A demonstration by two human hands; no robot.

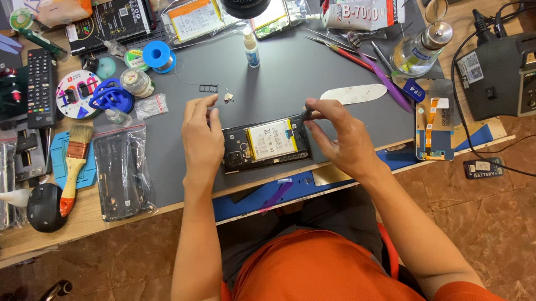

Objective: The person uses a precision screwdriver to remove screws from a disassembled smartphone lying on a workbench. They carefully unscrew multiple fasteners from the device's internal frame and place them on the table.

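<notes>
Opened phone (265, 144) sits between both hands on the grey mat (288, 75). Left hand (202, 142) lies flat, fingers loosely curled against its left edge. Right hand (338, 137) pinches a small dark screwdriver (306, 113) over the top right corner.

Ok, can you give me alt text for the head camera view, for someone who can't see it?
An opened phone, back cover off and battery exposed, lies on a grey work mat; the left hand steadies its left end while the right hand holds a small dark tool to its top right corner. Brushes, glue tubes, spare parts and a soldering station crowd the wooden bench.
</notes>
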